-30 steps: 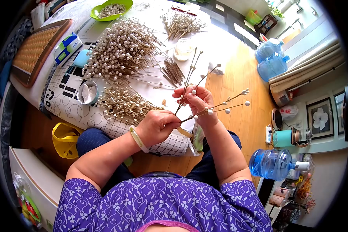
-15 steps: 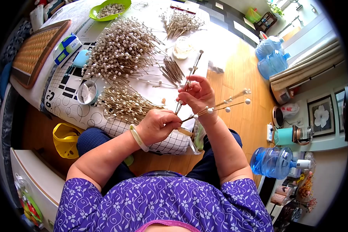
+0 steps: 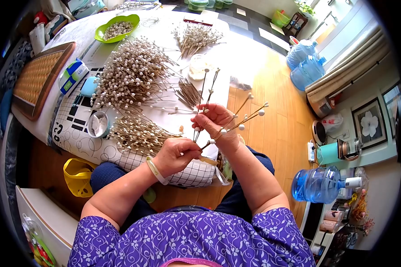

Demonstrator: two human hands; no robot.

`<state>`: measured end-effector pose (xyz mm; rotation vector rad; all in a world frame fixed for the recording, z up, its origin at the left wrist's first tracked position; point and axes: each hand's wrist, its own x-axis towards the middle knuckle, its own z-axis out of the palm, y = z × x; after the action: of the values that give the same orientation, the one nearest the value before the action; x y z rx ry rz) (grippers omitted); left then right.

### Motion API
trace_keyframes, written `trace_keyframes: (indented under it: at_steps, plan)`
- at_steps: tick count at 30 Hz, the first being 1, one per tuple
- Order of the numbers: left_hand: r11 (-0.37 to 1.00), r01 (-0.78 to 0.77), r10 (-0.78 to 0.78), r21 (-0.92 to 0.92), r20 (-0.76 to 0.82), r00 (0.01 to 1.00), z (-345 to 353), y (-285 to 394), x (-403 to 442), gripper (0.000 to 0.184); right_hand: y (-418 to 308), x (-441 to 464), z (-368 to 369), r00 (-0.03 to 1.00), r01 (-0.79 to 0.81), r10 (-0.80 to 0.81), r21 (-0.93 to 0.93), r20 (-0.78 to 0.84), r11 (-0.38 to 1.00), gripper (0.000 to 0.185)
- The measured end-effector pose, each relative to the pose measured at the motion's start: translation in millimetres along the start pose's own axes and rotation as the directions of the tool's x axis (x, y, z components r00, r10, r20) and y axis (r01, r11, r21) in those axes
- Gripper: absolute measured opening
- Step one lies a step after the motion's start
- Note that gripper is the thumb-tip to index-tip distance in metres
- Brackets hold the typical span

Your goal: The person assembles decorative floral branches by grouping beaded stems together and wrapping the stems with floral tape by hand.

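Two upright stems (image 3: 210, 91), bunched a moment earlier, stood apart, opening the beaded branch (image 3: 261, 112) wider. Left hand (image 3: 176, 155) pinched the branch's base above the table's (image 3: 194, 173) near edge; right hand (image 3: 223, 120) curled beside the stems, its grip unclear.

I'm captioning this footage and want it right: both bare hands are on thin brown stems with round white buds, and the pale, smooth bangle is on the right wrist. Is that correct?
Not quite: the head view shows the pale, smooth bangle on the left wrist. The rest stands: left hand and right hand are both on thin brown stems with round white buds.
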<state>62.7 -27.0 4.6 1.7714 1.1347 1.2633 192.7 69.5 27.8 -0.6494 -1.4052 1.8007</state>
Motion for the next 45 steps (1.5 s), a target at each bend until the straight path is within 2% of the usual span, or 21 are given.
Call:
trace_keyframes:
  at_steps: [1,4,6,8,17,26,28,29,30,32,34,36,38,39,41,44,45]
  plan:
    - [1.000,-0.003,0.003,-0.006,-0.004,1.000,0.3,-0.5,-0.1,0.002,0.3,-0.5,0.7,1.000,0.029,-0.029,0.025,-0.012,0.999,0.016]
    - [1.000,-0.002,0.002,-0.014,-0.007,1.000,2.2,-1.7,0.4,0.003,1.4,-0.2,-2.5,0.999,0.048,-0.049,0.088,0.008,0.995,0.013]
    - [1.000,0.005,-0.005,-0.015,-0.008,1.000,0.8,-1.4,0.0,0.003,2.0,-0.5,-2.4,0.999,0.042,-0.043,0.089,0.009,0.995,0.013]
    - [0.999,-0.019,0.017,0.046,0.054,0.998,-2.0,0.6,0.2,0.006,2.8,-0.1,-2.9,0.999,0.036,-0.037,0.087,0.011,0.996,0.013]
    - [0.998,0.022,-0.024,0.059,0.036,0.999,-2.7,-1.5,-0.9,0.007,3.8,0.4,-2.7,1.000,-0.001,-0.001,0.075,0.029,0.997,0.014]
    - [0.995,-0.017,0.012,0.097,0.048,0.999,-4.2,-2.5,-1.6,0.006,1.0,0.6,-1.2,0.998,-0.060,0.056,0.102,0.043,0.993,0.011]
    - [0.998,0.047,-0.048,0.033,0.039,0.998,-3.3,-1.6,-2.0,0.005,2.8,2.8,-3.8,0.997,-0.076,0.076,0.002,0.021,0.997,0.012]
    - [1.000,0.021,-0.020,-0.009,0.042,0.999,-3.1,-2.6,-1.2,0.006,2.8,2.9,-3.5,0.996,-0.079,0.077,0.041,0.037,0.996,0.015]
    - [0.999,-0.030,0.030,-0.016,-0.024,0.999,-1.0,1.1,0.5,0.004,5.4,4.0,-8.0,0.992,-0.089,0.082,0.071,0.097,0.993,0.023]
    - [0.997,-0.063,0.064,0.048,-0.028,0.998,-5.3,1.7,2.1,0.005,3.0,3.1,-10.5,0.979,-0.095,0.087,0.034,0.187,0.995,0.035]
    - [0.999,-0.038,0.039,0.024,-0.038,0.999,-8.1,-1.3,1.8,0.005,3.3,4.1,-18.5,0.945,-0.111,0.108,-0.007,0.309,0.994,0.039]
    - [1.000,-0.011,0.011,-0.005,-0.045,0.999,-10.3,-0.9,1.4,0.005,5.0,1.5,-14.1,0.957,-0.139,0.150,-0.058,0.249,0.989,0.025]
    - [1.000,0.005,-0.005,0.003,-0.007,1.000,-13.4,4.4,3.0,0.004,4.0,1.1,-14.3,0.924,-0.244,0.284,-0.174,0.258,0.954,0.018]
    - [0.999,0.025,-0.025,-0.032,-0.002,1.000,-13.5,3.3,2.5,0.004,5.0,1.7,-13.1,0.922,-0.248,0.287,-0.174,0.259,0.953,0.018]
    - [0.999,0.011,-0.012,-0.041,-0.011,1.000,-13.0,0.8,2.7,0.004,7.9,2.0,-11.0,0.918,-0.254,0.257,-0.049,0.301,0.966,0.012]
    - [0.997,0.022,-0.023,-0.071,-0.025,0.999,-13.6,0.3,2.8,0.005,8.9,1.3,-7.9,0.946,-0.240,0.240,-0.027,0.216,0.970,0.009]
    - [0.999,0.032,-0.032,-0.034,0.005,0.999,-15.9,1.2,3.1,0.006,8.9,3.3,-9.6,0.956,-0.187,0.196,-0.061,0.217,0.980,0.009]
